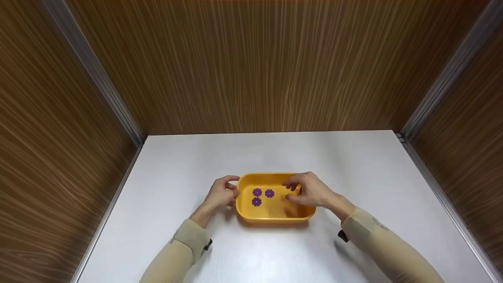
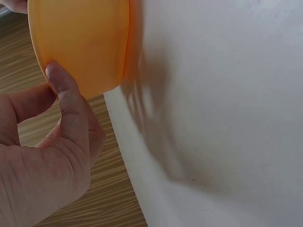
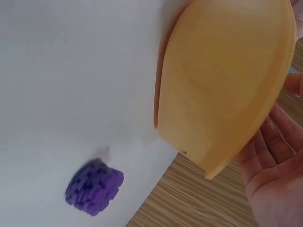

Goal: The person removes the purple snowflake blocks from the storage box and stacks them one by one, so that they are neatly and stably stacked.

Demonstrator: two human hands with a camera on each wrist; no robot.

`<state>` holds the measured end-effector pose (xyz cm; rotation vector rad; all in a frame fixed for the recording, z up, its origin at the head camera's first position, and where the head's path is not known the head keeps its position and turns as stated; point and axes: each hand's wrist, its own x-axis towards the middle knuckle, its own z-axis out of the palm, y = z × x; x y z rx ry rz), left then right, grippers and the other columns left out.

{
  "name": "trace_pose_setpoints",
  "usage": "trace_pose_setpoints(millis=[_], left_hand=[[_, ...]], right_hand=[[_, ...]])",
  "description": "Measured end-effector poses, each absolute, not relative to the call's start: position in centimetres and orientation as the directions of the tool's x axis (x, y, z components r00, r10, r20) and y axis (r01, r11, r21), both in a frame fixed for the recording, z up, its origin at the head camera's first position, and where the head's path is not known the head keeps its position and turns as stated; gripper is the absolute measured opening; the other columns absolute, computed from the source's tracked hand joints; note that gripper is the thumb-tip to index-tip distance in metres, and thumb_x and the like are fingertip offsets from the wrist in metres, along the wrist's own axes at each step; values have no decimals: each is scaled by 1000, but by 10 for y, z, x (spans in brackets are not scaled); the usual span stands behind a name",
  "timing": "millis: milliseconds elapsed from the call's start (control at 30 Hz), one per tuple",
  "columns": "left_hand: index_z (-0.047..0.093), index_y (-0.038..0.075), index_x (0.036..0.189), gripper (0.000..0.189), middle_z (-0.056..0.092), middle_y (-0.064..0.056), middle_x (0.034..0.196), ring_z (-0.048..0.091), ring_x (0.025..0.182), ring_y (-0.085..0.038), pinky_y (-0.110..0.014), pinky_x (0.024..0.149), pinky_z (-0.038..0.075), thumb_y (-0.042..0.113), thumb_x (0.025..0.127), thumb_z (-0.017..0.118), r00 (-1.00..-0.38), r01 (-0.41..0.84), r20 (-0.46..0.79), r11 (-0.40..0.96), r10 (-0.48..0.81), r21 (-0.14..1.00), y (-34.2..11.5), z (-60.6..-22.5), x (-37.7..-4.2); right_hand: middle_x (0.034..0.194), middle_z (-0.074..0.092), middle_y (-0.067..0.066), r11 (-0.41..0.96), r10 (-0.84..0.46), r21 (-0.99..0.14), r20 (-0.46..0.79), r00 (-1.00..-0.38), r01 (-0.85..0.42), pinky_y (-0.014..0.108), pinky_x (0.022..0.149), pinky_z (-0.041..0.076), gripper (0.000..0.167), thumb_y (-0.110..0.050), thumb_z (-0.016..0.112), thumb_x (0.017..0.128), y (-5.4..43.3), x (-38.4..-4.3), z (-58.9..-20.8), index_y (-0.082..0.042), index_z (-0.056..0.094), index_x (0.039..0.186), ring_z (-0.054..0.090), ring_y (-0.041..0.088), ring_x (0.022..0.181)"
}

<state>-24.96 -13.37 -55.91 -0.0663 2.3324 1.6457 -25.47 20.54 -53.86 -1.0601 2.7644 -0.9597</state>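
Beige sleeves (image 1: 169, 259), left hand (image 1: 219, 193) pinching yellow tray (image 1: 271, 220) at nine o'clock, right hand (image 1: 311, 190) loosely spread over three, purple flowers (image 1: 256, 201) inside

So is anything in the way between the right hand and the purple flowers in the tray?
Nothing visible in the head view: the right hand is over the right end of the yellow tray, the purple flowers lie toward its left, with bare floor between.

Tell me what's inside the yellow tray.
Three purple flower-shaped pieces lie in the left part of the yellow tray. The right hand covers part of its right end; anything beneath is hidden.
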Motion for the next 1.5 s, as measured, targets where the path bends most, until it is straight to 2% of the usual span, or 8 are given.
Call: trace_pose_setpoints(millis=[200, 367, 533, 767, 933, 1233, 1500], left_hand=[[68, 11, 150, 53, 65, -8, 107, 62, 69, -14, -25, 61, 64, 2, 98, 72, -959, -203, -258, 353, 118, 913, -134, -558, -250], [68, 11, 150, 53, 66, -9, 108, 64, 72, -15, -26, 61, 64, 2, 98, 72, -960, -200, -254, 347, 120, 916, -135, -559, -251], [67, 11, 151, 54, 66, -10, 109, 64, 73, -16, -26, 62, 64, 1, 98, 71, -959, -201, -256, 342, 124, 918, -136, -557, -250], [68, 10, 151, 55, 66, -8, 107, 63, 70, -14, -25, 61, 64, 0, 97, 71, -960, -185, -243, 338, 138, 923, -135, -558, -250], [69, 10, 150, 55, 67, -9, 108, 64, 72, -15, -26, 61, 64, 0, 97, 72, -962, -182, -240, 347, 133, 920, -133, -558, -250], [69, 11, 149, 54, 67, -10, 109, 64, 70, -14, -25, 60, 63, 1, 97, 72, -961, -181, -241, 349, 136, 919, -133, -558, -249], [69, 11, 150, 54, 65, -7, 105, 63, 69, -13, -25, 61, 64, 0, 97, 72, -958, -200, -257, 343, 128, 918, -134, -557, -249]], right_hand=[[114, 84, 18, 577, -635, -536, 181, -751, -616, 27, 79, 66, 41, -22, 85, 94, 197, -260, -543, 0, 80, 128, 79, 30, 100], [116, 84, 20, 565, -656, -525, 182, -733, -636, 31, 79, 68, 40, -18, 85, 94, 188, -264, -545, 1, 80, 129, 80, 34, 101], [119, 84, 17, 596, -650, -516, 139, -747, -615, 34, 80, 68, 42, -19, 86, 94, 180, -266, -548, 0, 79, 131, 79, 34, 104], [116, 85, 14, 627, -645, -456, 152, -749, -632, 47, 90, 69, 43, -25, 86, 92, 171, -270, -554, -2, 80, 128, 81, 32, 102], [119, 85, 15, 638, -642, -472, 110, -759, -608, 49, 95, 69, 45, -25, 87, 93, 166, -271, -558, -1, 79, 131, 80, 32, 106], [123, 83, 14, 664, -635, -481, 42, -772, -572, 49, 99, 68, 50, -25, 88, 93, 158, -272, -563, -2, 77, 135, 79, 29, 108], [120, 83, 10, 696, -617, -485, -25, -787, -530, 39, 90, 68, 49, -25, 91, 91, 154, -271, -567, -5, 79, 135, 74, 20, 100]])
